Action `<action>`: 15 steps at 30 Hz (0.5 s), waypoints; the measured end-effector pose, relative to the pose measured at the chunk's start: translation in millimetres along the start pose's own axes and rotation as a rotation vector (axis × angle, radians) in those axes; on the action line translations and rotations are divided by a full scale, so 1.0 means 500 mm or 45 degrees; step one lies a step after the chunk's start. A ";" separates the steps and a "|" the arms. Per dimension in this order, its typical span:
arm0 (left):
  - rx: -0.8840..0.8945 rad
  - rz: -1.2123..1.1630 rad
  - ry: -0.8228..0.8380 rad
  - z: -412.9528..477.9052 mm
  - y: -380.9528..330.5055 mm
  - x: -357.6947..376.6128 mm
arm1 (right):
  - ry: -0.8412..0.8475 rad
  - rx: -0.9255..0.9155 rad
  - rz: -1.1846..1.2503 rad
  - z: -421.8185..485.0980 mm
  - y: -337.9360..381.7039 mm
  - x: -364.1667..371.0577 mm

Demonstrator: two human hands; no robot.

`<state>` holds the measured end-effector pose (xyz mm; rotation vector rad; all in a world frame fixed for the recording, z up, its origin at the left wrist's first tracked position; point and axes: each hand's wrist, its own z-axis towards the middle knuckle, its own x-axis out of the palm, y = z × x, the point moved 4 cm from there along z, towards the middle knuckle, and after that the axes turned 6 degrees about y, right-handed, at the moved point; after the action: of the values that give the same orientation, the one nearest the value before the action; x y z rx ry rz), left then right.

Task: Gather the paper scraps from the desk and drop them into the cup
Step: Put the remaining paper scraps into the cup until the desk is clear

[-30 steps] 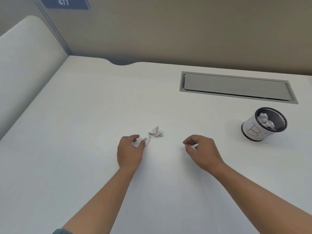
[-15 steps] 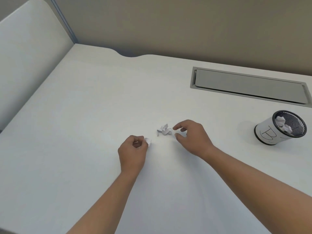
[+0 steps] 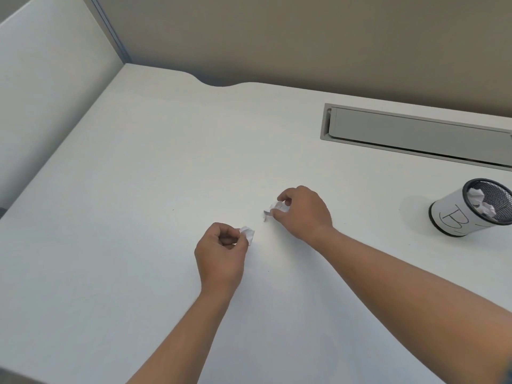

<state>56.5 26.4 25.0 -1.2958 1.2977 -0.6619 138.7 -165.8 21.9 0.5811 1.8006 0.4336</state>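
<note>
nearly done: crumpled scraps point(image 3: 483, 207) already in the cup point(image 3: 471, 214) at right, left hand point(image 3: 221, 252) pinched shut on one scrap point(image 3: 247, 234), right hand point(image 3: 303, 213) pinching the last scrap point(image 3: 277, 207) off the desk point(image 3: 138, 189), both undropped.

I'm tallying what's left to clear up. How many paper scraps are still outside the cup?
2. One scrap is pinched in the left hand; the other scrap is gripped by the right hand at the desk. More may be hidden under the hands.
</note>
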 end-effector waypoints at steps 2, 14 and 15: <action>-0.010 -0.001 -0.017 -0.002 0.004 -0.009 | -0.004 -0.007 0.018 0.000 0.004 -0.001; -0.019 -0.058 -0.047 -0.008 -0.021 -0.018 | -0.154 -0.028 0.395 -0.038 0.007 -0.044; -0.011 -0.072 -0.039 -0.010 -0.027 -0.013 | -0.161 -0.037 0.469 -0.043 0.004 -0.050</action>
<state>54.3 27.9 40.9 -1.3485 1.2440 -0.6738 124.4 -178.9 48.6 0.9049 1.5656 0.6565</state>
